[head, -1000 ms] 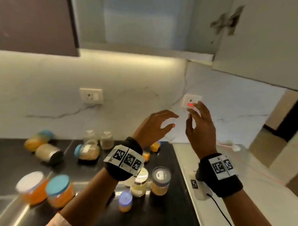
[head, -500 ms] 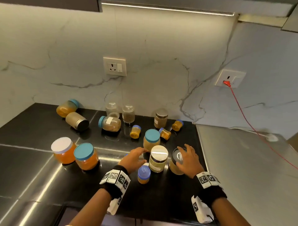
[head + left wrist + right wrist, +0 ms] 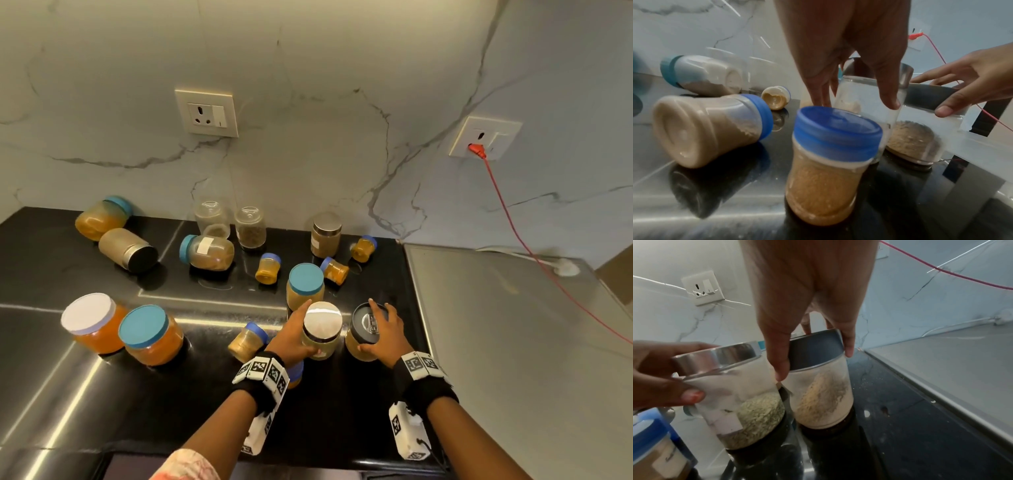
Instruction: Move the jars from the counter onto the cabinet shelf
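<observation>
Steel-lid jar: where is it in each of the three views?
Head: steel-lid jar low centre, left hand gripping it.
Left wrist: right of centre, behind the fingers.
Right wrist: lower left.
Shared landmark: black-lid jar beside it.

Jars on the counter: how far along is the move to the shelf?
Done: nothing that these views confirm; the cabinet shelf is out of view. In hand: the left hand grips the steel-lidded jar and the right hand grips the black-lidded jar, both apparently still standing on the black counter. Left: every other jar, including the white-lidded jar and several lying on their sides.
</observation>
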A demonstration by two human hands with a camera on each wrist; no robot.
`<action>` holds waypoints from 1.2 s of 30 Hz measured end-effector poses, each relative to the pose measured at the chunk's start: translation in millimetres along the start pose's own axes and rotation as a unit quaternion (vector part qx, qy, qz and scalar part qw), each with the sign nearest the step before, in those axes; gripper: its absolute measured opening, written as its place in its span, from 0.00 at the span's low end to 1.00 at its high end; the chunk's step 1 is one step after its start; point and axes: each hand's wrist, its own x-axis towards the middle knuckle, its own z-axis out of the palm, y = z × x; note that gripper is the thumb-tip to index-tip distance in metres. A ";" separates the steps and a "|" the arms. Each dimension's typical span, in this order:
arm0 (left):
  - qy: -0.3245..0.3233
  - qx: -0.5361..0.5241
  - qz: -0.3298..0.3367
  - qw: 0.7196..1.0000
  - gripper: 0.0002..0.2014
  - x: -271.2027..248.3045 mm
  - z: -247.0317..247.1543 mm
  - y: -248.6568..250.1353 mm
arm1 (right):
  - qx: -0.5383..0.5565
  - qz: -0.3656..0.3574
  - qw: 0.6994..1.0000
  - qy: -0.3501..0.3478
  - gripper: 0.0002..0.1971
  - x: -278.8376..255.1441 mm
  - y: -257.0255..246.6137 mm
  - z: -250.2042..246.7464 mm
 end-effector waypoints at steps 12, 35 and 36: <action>0.060 -0.080 0.035 0.994 0.42 -4.1 -5.9 8.4 | 0.005 -0.060 0.997 0.040 0.47 -13.9 -10.9 -24.4; 0.213 -0.142 0.418 0.872 0.32 -90.8 -206.1 325.2 | 0.193 -0.402 0.790 0.420 0.20 -168.4 -220.9 -303.9; 0.224 -0.138 0.427 0.865 0.34 -91.7 -212.1 338.2 | 0.189 -0.410 0.787 0.421 0.20 -174.6 -229.1 -313.4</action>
